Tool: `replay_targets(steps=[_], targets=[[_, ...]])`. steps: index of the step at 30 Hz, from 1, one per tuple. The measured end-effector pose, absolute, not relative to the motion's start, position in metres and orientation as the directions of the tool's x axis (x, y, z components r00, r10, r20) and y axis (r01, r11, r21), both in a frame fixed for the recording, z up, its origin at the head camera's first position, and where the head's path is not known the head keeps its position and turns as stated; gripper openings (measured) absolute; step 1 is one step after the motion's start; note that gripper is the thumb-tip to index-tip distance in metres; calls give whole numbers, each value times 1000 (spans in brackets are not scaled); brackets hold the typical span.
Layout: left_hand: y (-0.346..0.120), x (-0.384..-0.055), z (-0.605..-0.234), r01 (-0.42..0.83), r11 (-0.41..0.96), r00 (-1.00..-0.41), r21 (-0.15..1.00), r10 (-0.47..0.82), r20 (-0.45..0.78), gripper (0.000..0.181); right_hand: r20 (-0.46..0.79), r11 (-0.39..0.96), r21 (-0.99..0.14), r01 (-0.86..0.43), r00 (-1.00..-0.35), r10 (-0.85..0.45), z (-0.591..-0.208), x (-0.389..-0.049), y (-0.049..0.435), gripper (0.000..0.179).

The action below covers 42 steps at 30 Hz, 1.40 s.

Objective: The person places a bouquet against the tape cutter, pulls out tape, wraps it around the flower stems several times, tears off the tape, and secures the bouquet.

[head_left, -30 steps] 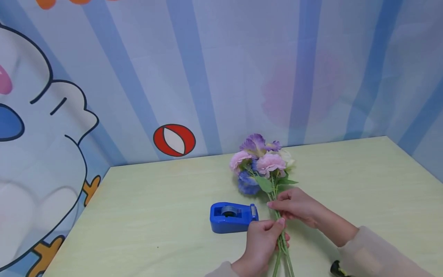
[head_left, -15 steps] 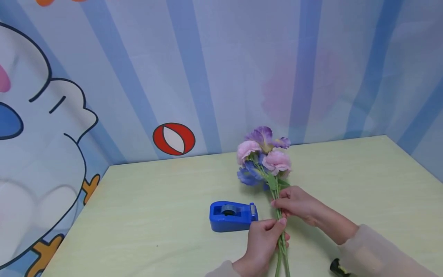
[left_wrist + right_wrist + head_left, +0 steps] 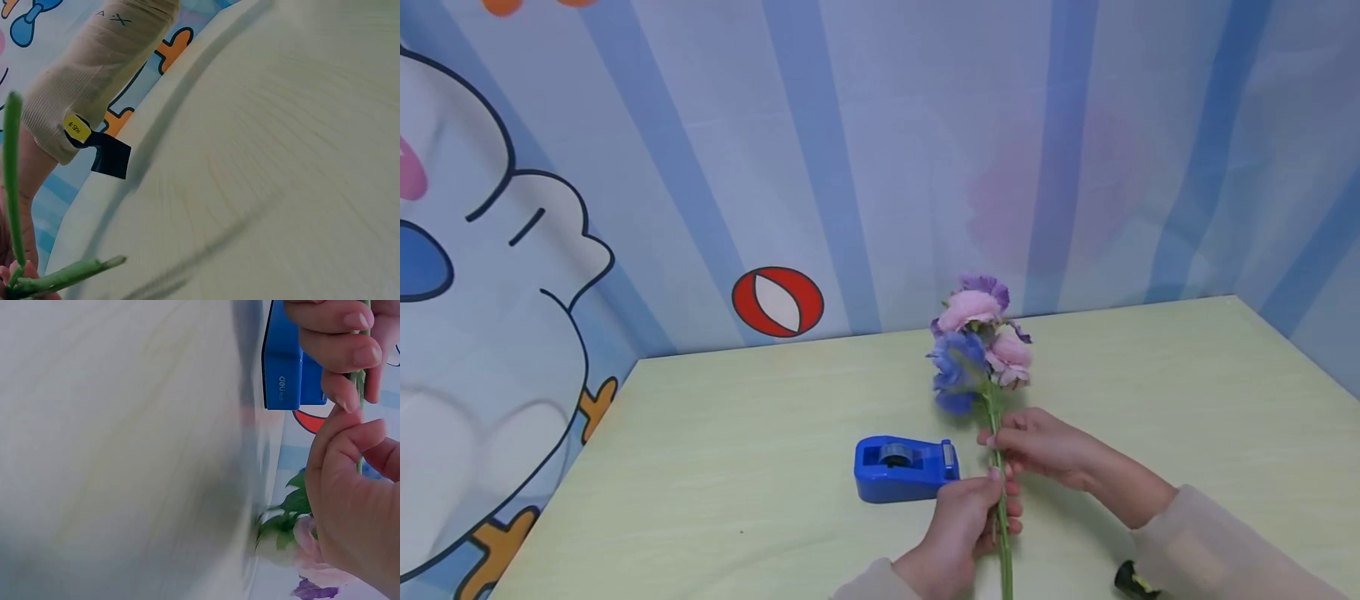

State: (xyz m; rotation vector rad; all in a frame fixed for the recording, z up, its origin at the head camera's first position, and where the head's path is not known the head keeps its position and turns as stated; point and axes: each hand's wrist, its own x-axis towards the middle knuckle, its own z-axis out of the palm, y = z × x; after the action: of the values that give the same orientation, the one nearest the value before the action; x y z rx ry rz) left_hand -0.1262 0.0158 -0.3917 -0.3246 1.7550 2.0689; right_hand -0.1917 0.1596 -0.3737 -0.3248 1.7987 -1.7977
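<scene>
A bunch of artificial flowers (image 3: 958,362), with pink, blue and purple blooms, stands tilted over the table, its green stems held together. My left hand (image 3: 955,521) grips the stems low down, thumb on top. Just above it, my right hand (image 3: 1037,446) pinches the same stems below the blooms. Cut stem ends (image 3: 75,275) stick out past the fingers in the left wrist view. In the right wrist view, fingers of the left hand (image 3: 337,340) and the curled right hand (image 3: 356,487) almost meet along the stems. Leaves (image 3: 290,512) and a pale bloom hang beyond them.
A blue tape dispenser (image 3: 880,492) with a roll of tape stands on the pale table (image 3: 737,450), directly left of the hands. A striped blue backdrop (image 3: 925,167) with cartoon figures rises behind. A black wrist mount (image 3: 1133,581) shows by the right sleeve.
The bunch has turned about its stems: the blue bloom now faces forward and the white flower is out of sight. The stems have drawn closer together, while both hands stay near the same place.
</scene>
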Motion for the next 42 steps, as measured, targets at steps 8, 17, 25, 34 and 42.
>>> replay_targets(steps=[8,17,25,34,42], targets=[[16,-127,-395,-386,-142,-922,912,106,-374,28,-265,-62,-929,366,-771,-579,-378,-194,166,25],[20,-123,-398,-317,-111,-948,942,47,-314,26,-295,163,-955,247,-841,-453,-375,-189,154,25],[21,-123,-396,-303,-99,-952,948,-1,-305,24,-273,156,-961,229,-880,-389,-378,-187,147,24],[18,-122,-395,-390,-131,-918,911,128,-375,38,-261,104,-965,239,-871,-417,-382,-190,142,13],[15,-124,-395,-433,-144,-900,890,111,-420,35,-244,81,-969,231,-868,-432,-382,-191,139,14]])
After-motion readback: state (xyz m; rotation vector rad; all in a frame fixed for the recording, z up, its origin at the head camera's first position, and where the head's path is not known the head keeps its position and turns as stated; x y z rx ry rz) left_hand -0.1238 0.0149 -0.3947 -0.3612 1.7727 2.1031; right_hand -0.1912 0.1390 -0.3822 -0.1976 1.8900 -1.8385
